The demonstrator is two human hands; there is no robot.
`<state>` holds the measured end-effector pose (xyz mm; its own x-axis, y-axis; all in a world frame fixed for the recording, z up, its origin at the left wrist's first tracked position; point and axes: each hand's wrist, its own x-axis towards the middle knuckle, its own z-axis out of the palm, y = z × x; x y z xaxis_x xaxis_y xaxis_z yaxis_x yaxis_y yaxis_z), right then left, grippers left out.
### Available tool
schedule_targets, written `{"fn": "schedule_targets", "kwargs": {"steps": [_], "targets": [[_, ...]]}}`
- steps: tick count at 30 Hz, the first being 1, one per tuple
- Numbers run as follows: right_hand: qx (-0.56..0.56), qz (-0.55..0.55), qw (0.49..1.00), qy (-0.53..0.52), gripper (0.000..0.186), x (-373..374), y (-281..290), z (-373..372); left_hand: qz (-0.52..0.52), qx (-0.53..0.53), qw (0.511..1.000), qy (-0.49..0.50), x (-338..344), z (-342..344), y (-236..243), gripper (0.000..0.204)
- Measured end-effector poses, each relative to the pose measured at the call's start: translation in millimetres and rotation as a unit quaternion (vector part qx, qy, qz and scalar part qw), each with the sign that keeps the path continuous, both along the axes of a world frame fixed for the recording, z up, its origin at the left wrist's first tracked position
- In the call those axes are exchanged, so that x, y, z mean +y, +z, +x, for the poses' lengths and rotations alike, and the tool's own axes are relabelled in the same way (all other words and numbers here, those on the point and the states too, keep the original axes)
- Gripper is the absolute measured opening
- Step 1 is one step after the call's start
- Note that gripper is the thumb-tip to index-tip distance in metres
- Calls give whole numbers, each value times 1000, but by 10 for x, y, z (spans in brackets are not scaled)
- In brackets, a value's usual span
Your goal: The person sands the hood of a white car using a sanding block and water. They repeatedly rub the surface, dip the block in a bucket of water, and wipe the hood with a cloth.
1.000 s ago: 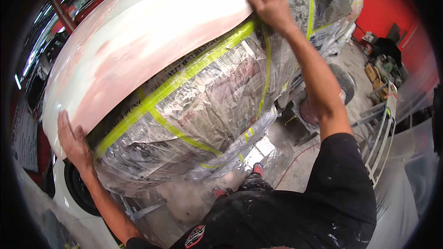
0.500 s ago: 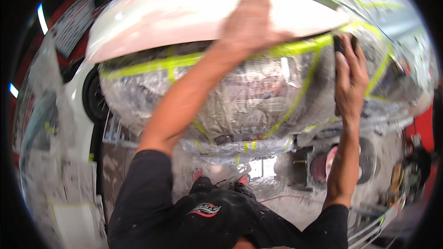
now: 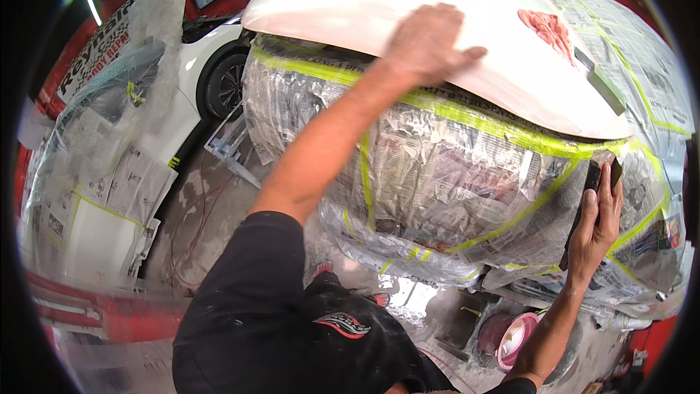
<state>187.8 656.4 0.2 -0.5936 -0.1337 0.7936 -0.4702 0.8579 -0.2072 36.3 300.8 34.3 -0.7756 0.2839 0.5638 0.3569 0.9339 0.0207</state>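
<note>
My left hand [image 3: 429, 42] lies flat on a white car hood [image 3: 321, 11] with pinkish patches, its fingers stretched out and the thumb spread to the right. My right hand [image 3: 599, 226] grips a long black sanding block [image 3: 583, 211] by the hood's near right corner, over the covered front of the car. Newspaper masking [image 3: 452, 160] and yellow-green tape [image 3: 477, 122] wrap the front below the hood edge. Farther back on the hood's right side are a crumpled pink cloth [image 3: 545, 31] and a green block [image 3: 604, 86].
A pink bucket [image 3: 499, 337] stands on the wet floor at the lower right. To the left is a white car with a dark wheel [image 3: 224, 84], partly under plastic and paper. A grey metal stand [image 3: 232, 147] sits between the cars. A thin hose [image 3: 195, 237] crosses the floor.
The view has shifted left, so the hood and the cloth appear farther right. My left hand stays on the hood, less blurred now. My right hand still holds the black sanding block.
</note>
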Motion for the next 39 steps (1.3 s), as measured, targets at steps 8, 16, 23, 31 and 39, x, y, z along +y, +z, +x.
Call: {"fn": "schedule_targets", "kwargs": {"steps": [8,16,23,31,39], "targets": [[-27,64,997,38,43,-153,128,-80,90,0,975,202,-2983,-469,-214,87],[-55,176,983,-5,46,-604,383,-470,-84,203,969,116,-3096,-436,-439,44],[-52,251,963,81,38,-2057,629,-1074,96,215,970,62,-3035,-297,-531,64],[-171,246,931,207,39,-3567,1087,-2243,143,179,973,-22,-3236,-417,-475,75],[-194,276,916,219,41,-3396,1144,-2160,149,229,962,-27,-3639,-500,-520,68]]}}
